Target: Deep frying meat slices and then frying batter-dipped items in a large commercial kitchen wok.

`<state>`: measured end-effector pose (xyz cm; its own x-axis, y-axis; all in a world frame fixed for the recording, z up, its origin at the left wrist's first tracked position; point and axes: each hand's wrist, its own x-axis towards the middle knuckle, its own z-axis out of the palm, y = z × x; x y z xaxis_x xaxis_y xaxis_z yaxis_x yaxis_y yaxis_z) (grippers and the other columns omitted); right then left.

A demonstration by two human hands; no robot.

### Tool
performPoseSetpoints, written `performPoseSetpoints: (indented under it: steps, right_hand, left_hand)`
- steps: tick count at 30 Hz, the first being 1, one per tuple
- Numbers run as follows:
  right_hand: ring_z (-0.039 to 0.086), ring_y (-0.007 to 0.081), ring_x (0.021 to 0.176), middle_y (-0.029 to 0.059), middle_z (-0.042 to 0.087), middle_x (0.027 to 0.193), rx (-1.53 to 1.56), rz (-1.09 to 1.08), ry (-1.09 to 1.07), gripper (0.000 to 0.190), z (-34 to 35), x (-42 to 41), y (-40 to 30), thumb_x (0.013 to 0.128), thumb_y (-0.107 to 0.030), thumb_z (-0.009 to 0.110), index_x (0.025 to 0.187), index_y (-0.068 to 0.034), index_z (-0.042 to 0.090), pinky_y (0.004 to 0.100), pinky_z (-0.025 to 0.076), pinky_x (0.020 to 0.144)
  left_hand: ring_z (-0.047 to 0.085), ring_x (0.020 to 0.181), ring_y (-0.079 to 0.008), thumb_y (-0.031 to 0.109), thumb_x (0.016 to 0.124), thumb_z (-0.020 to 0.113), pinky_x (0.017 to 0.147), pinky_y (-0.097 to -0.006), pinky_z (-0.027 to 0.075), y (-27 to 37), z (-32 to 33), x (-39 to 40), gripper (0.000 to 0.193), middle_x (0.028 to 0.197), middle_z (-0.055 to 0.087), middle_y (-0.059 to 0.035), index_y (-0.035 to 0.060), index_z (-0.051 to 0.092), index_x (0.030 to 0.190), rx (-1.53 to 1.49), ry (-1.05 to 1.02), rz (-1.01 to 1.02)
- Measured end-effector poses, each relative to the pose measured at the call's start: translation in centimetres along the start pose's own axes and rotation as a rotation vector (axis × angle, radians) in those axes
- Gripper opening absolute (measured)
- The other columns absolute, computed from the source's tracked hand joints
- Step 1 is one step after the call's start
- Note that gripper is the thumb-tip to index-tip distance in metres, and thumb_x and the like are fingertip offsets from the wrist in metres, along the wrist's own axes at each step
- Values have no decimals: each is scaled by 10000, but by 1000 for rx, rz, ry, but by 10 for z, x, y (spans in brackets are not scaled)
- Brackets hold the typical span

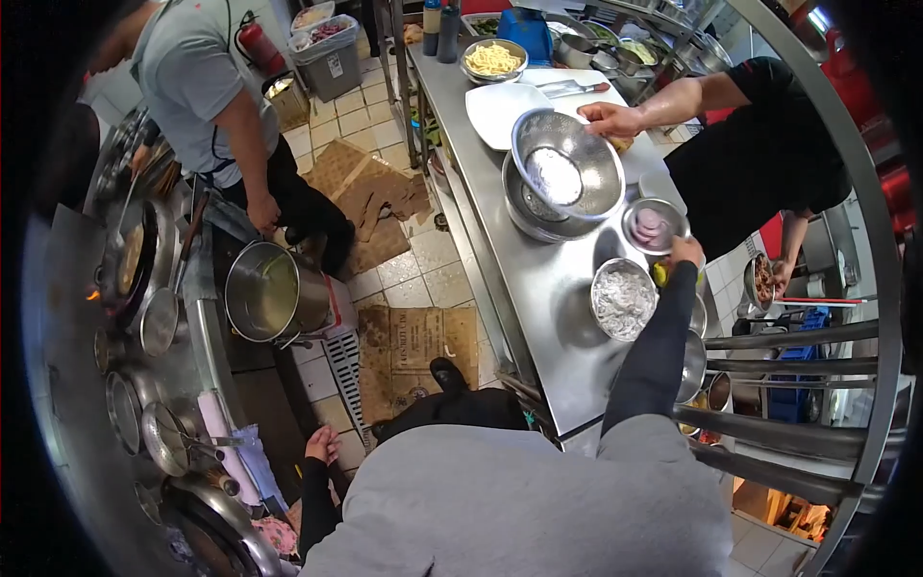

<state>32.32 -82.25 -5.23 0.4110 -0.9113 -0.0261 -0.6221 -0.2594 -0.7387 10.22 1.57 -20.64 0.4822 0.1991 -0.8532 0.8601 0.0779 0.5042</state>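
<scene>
My right hand (686, 250) grips the rim of a small steel bowl (653, 226) with sliced red onion inside, over the steel table's far right side. Just below it on the table is a steel bowl of white floury pieces (624, 299). My left hand (323, 443) hangs low at my side, fingers loosely curled, near the floor tiles in view; I see nothing in it. A co-worker's hand (613, 119) holds a perforated steel colander (602, 169), tilted over a larger steel bowl (537, 223). A white square plate (497, 108) lies behind the colander.
Another person in a grey shirt (191, 68) stands at the stove on the left, where a wok (133, 260) sits. A large steel pot of liquid (263, 292) stands between us. Flattened cardboard (461, 346) covers part of the tiled floor. Steel rails (793, 433) run at the right.
</scene>
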Motion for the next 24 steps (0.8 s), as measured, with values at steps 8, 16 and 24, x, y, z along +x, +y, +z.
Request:
performPoseSetpoints:
  steps: [8, 16, 24]
  right_hand:
    - [358, 35, 549, -41, 405, 613, 302, -611, -392, 137, -92, -244, -176, 832, -162, 543, 785, -42, 498, 204, 274, 468]
    - [439, 50, 721, -39, 492, 797, 286, -713, -1665, 168, 110, -564, -215, 837, -85, 549, 997, -35, 537, 190, 366, 644]
    - [486, 96, 586, 31, 521, 693, 103, -1383, -1811, 239, 299, -839, -133, 825, -275, 593, 856, -50, 520, 253, 417, 514]
  left_hand:
    - [578, 872, -150, 194, 890, 496, 754, -259, 473, 103, 59, -96, 259, 977, 594, -70, 7, 578, 1050, -32, -521, 363]
    - [560, 907, -152, 194, 868, 525, 749, -265, 476, 126, 0, -206, 336, 1070, 549, -81, 33, 458, 1155, -551, -385, 737]
    - [579, 676, -82, 114, 867, 513, 554, -204, 506, -28, -138, -218, 172, 862, 591, -23, 44, 511, 1024, -1013, 519, 676]
